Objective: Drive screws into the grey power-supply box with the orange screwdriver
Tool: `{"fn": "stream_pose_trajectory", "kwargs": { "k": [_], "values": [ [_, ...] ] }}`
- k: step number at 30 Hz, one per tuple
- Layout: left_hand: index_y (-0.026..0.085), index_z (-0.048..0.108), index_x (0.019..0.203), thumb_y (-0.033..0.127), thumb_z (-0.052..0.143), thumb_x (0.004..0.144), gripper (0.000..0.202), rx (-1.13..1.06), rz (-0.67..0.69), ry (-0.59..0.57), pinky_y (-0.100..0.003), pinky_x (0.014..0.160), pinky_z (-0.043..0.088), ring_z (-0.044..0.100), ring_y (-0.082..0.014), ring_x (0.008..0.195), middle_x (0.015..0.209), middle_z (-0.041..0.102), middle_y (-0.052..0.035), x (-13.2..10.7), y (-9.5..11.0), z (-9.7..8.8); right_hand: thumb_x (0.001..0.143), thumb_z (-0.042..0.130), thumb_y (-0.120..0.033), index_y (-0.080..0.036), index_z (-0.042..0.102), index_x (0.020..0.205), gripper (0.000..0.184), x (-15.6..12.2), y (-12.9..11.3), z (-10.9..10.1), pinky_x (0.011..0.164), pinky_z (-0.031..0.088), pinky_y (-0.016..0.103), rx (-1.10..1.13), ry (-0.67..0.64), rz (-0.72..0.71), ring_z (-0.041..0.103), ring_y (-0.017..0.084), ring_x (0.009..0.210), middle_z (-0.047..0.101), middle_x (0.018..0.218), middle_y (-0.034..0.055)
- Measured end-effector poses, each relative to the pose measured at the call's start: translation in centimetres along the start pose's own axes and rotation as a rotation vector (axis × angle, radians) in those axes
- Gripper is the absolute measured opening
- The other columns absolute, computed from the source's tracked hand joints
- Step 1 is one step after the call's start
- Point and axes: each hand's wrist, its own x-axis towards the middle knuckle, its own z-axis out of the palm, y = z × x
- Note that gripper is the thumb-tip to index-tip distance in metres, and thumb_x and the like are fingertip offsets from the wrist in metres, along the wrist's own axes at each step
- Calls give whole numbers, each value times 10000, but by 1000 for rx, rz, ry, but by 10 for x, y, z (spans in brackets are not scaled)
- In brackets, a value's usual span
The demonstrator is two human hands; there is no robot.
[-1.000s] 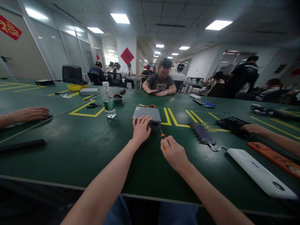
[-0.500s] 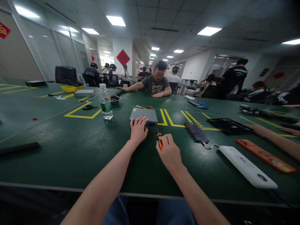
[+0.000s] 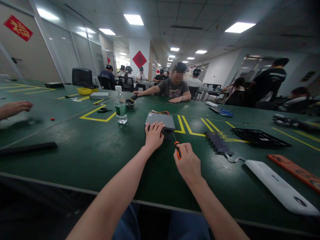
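Observation:
A grey metal power supply unit [image 3: 160,120], its bundle of coloured wires at the back, sits on the green table in front of me. My left hand [image 3: 154,135] grips its near edge, with fingers over the top face. A screwdriver [image 3: 178,150] with an orange and black handle is held in my right hand [image 3: 187,161], fingers closed around the handle. Its thin shaft points up and left to the unit's near right corner. I cannot make out what the tip touches.
Left stand a water bottle [image 3: 121,108] and a small bowl [image 3: 130,104]. To the right lie a phone [image 3: 217,142], white power bank [image 3: 277,185], orange phone case [image 3: 295,170] and black panel [image 3: 261,137]. A co-worker's hand [image 3: 21,107] is at far left; a person [image 3: 175,88] sits opposite.
My view has turned a little left, shifting everything rightward. A co-worker's hand has appeared at far left, and the one by the black panel is out of view. My hands keep their hold.

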Motion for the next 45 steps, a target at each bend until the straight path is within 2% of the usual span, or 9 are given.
{"fn": "stream_pose_trajectory", "kwargs": {
  "k": [5,10,13,17,21,24,30,35,45],
  "values": [
    [294,496,1148,143,433,782,401,7,3,1,-477,1107,108,380,-200,1238,1262,529,28,0,-1,0,859,402,-166,-150,515,894,119,-1,-4,0,479,392,224,-38,-18,-54,538,125,569,550,831,70],
    [290,499,1146,146,434,783,396,6,2,1,-481,1104,110,373,-205,1243,1268,523,21,0,-1,1,886,422,-242,-160,491,829,121,0,4,-1,395,300,200,-97,-63,74,492,101,436,533,635,8],
    [288,501,1142,149,430,788,387,2,1,4,-478,1107,101,374,-203,1242,1259,530,17,0,-2,1,861,453,-224,-153,483,860,76,1,3,-1,366,290,191,-83,-101,124,500,95,450,544,763,44],
    [294,498,1141,140,431,785,394,0,-2,-1,-471,1108,98,380,-197,1237,1262,529,27,0,-2,1,793,463,-119,-115,492,927,137,1,-4,-1,400,371,199,-20,-106,48,526,98,540,483,979,122],
    [291,496,1142,133,433,779,400,-9,6,13,-465,1108,97,375,-192,1239,1264,527,31,0,-2,2,856,412,-127,-132,549,909,147,-3,-4,-2,483,402,211,-74,-50,-110,534,106,568,527,885,81],
    [291,499,1136,141,441,777,394,-15,6,11,-463,1108,90,376,-191,1237,1262,530,34,0,-2,2,914,373,-194,-176,580,932,209,-5,2,-2,472,362,207,-149,-17,-116,524,91,527,560,829,45],
    [298,501,1131,144,457,771,394,-24,-3,21,-453,1107,92,381,-185,1229,1249,539,40,0,-3,4,898,423,-279,-197,486,1116,242,0,2,-5,434,298,229,13,-273,214,574,151,544,606,840,62],
    [295,507,1124,136,456,769,392,-25,2,28,-457,1105,95,386,-189,1225,1246,540,31,0,-2,3,828,496,-261,-184,484,927,126,7,4,-6,515,344,262,501,-364,652,589,197,593,603,676,42],
    [305,523,1110,144,463,791,362,-26,-20,33,-452,1098,111,402,-189,1214,1231,555,34,2,-1,2,829,388,-389,-197,408,800,195,14,-7,11,341,241,170,1317,-442,932,297,34,299,496,519,-60]
  ]
}}
